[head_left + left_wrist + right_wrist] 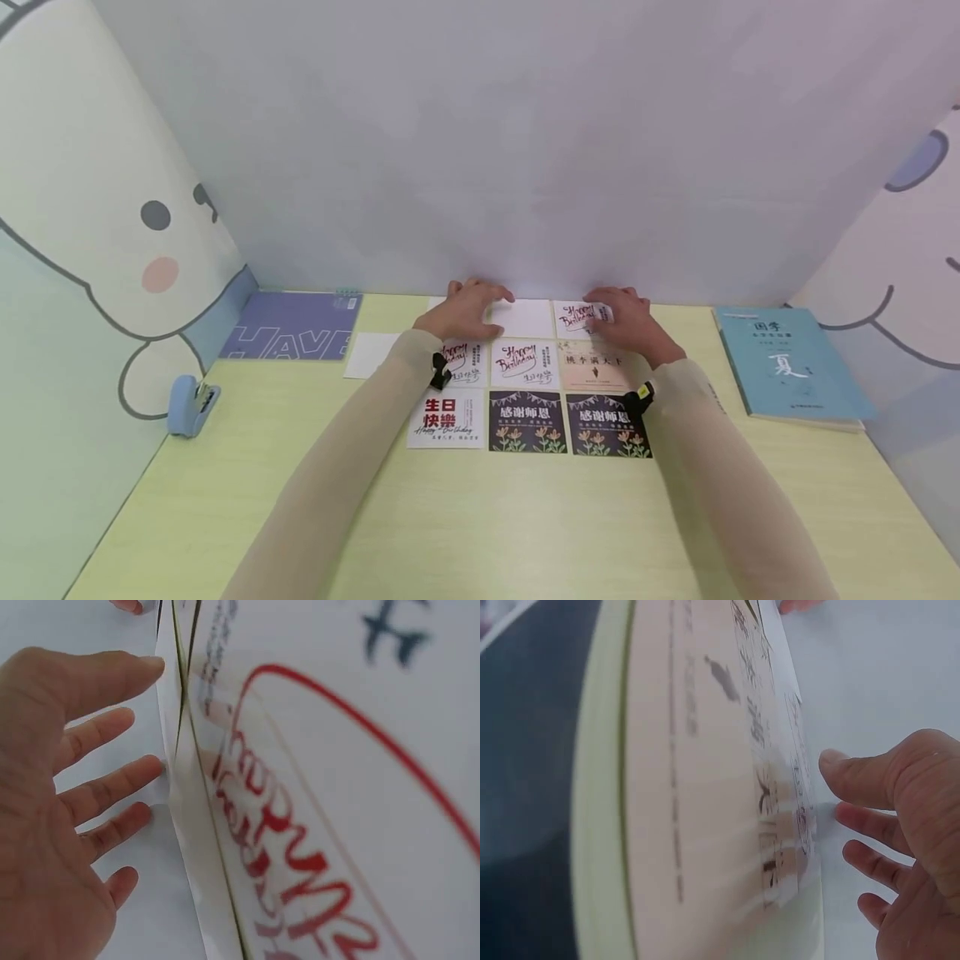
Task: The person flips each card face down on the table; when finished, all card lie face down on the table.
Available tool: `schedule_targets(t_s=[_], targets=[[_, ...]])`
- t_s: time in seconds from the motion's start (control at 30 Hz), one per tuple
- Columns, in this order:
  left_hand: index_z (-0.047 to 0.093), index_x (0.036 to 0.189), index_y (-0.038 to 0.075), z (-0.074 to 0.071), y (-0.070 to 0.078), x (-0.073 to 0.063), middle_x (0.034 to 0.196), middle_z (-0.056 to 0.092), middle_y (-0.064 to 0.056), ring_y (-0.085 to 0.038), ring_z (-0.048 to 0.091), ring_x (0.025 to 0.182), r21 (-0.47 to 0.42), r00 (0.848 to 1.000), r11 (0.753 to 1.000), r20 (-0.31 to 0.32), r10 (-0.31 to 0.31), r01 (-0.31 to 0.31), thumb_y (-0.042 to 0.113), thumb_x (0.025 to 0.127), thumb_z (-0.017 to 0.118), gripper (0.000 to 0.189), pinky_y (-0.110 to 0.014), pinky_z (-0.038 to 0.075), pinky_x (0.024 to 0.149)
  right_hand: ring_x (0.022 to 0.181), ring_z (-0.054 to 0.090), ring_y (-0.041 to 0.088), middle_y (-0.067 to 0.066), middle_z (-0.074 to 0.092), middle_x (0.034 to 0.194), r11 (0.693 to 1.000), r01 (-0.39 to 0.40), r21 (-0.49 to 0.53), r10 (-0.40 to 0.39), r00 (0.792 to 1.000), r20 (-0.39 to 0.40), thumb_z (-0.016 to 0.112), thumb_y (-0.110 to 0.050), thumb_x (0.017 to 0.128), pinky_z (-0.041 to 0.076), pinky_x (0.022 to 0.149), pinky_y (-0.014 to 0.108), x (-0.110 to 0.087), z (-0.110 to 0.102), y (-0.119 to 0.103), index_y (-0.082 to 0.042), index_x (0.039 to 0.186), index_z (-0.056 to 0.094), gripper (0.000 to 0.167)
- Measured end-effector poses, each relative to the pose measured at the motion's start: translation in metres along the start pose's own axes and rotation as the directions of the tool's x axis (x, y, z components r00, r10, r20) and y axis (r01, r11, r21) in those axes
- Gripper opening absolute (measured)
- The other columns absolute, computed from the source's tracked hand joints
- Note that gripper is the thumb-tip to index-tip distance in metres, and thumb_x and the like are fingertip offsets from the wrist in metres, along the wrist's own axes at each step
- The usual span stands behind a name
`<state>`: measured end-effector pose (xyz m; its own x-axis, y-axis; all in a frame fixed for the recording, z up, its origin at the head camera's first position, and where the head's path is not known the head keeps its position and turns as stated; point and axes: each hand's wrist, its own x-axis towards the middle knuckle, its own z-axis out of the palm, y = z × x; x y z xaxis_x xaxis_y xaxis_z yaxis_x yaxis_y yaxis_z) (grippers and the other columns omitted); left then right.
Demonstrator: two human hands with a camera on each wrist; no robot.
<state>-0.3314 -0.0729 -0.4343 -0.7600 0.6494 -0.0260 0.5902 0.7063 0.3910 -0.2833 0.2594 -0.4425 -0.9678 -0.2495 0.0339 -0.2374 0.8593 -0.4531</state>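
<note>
My left hand (pixel 467 312) hovers at the back row of cards, fingers spread and loosely bent, holding nothing. Beside it lies a blank white card (pixel 522 319). My right hand (pixel 626 321) is at the back row's right end, over a white Happy Birthday card (pixel 572 317); its fingers grip nothing, and the right wrist view cannot settle whether they touch the card. Two more Happy Birthday cards (pixel 525 364) and a peach card (pixel 592 371) form the middle row. In front lie a red-lettered birthday card (pixel 447 417) and two dark flowered cards (pixel 527 422). Another back-row card is mostly hidden behind my left hand.
A blank white card (pixel 367 354) and a purple HAVE-printed folder or sheet (pixel 292 327) lie left of the grid. A light-blue stapler-like tool (pixel 187 406) sits at the far left. To the right is a blue book (pixel 791 362). A wall (pixel 525 167) rises behind the cards.
</note>
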Motion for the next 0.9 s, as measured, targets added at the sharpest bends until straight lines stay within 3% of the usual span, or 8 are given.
schedule_targets(t_s=[0.33, 0.73, 0.9], targets=[[0.059, 0.150, 0.022, -0.005, 0.026, 0.015, 0.156, 0.061, 0.000, -0.032, 0.042, 0.151, -0.014, 0.996, 0.996, -0.028, 0.086, -0.086, 0.033, 0.095, 0.077, 0.059, -0.056, 0.027, 0.119, 0.145, 0.037, 0.055, 0.027, 0.048, 0.163, 1.000, 0.025, 0.013, -0.025, 1.000, 0.019, 0.067, -0.013, 0.103, 0.025, 0.112, 0.072, -0.006, -0.007, 0.005, -0.004, 0.149, 0.057, 0.048], [0.056, 0.152, 0.021, 0.007, 0.043, 0.032, 0.151, 0.065, 0.000, -0.032, 0.042, 0.152, -0.005, 0.992, 0.992, -0.011, 0.130, -0.130, 0.028, 0.095, 0.078, 0.062, -0.055, 0.026, 0.123, 0.143, 0.038, 0.055, 0.026, 0.047, 0.164, 0.999, 0.044, -0.005, -0.044, 0.998, 0.043, 0.072, -0.012, 0.096, 0.027, 0.109, 0.069, -0.012, -0.008, 0.011, -0.009, 0.151, 0.056, 0.057], [0.053, 0.155, 0.022, 0.012, 0.053, 0.040, 0.152, 0.063, 0.000, -0.030, 0.041, 0.151, 0.005, 0.993, 0.993, 0.022, 0.117, -0.117, 0.029, 0.093, 0.081, 0.068, -0.052, 0.025, 0.124, 0.143, 0.037, 0.054, 0.025, 0.047, 0.165, 0.999, 0.050, -0.005, -0.049, 0.996, 0.074, 0.076, -0.011, 0.094, 0.025, 0.109, 0.068, -0.010, -0.009, 0.007, -0.009, 0.152, 0.055, 0.061]])
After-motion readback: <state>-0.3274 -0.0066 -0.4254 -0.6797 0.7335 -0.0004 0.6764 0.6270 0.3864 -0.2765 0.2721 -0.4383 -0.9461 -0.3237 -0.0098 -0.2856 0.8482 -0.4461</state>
